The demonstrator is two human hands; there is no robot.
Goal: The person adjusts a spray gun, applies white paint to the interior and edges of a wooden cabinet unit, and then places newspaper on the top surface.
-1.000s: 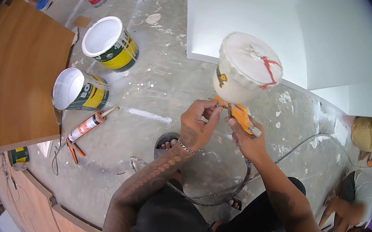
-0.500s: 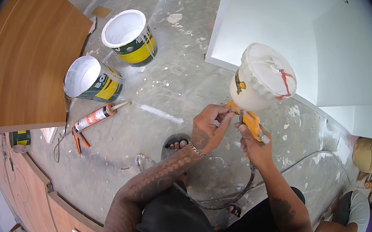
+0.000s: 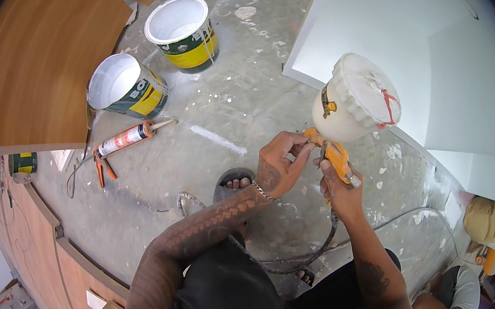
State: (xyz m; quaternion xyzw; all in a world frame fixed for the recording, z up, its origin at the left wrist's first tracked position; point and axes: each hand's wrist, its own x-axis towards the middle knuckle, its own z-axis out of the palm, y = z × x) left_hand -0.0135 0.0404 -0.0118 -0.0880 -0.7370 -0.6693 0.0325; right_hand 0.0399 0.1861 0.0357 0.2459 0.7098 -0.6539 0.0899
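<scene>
My right hand (image 3: pixel 342 193) is wrapped round the grip of an orange paint spray gun (image 3: pixel 337 159). On top of the gun sits a white plastic cup (image 3: pixel 339 111), tilted, with a ribbed lid covered by white cloth and a red tie hanging over it. With thumb and index finger, my left hand (image 3: pixel 281 164) pinches the nozzle end of the gun, below the cup. The fingers partly hide the nozzle. From the gun a dark hose (image 3: pixel 328 245) loops down to the floor by my feet.
Two green and yellow paint buckets (image 3: pixel 191 59), (image 3: pixel 144 102) stand at far left. Nearby lies an orange caulking gun (image 3: pixel 127 139). A wooden panel (image 3: pixel 42 69) rises on the left, a white cabinet (image 3: pixel 462 76) on the right. Another person (image 3: pixel 462 289) sits at lower right.
The view has shifted slightly, so the buckets and caulking gun appear higher. Both hands keep their hold on the spray gun, which sits slightly farther right in the picture.
</scene>
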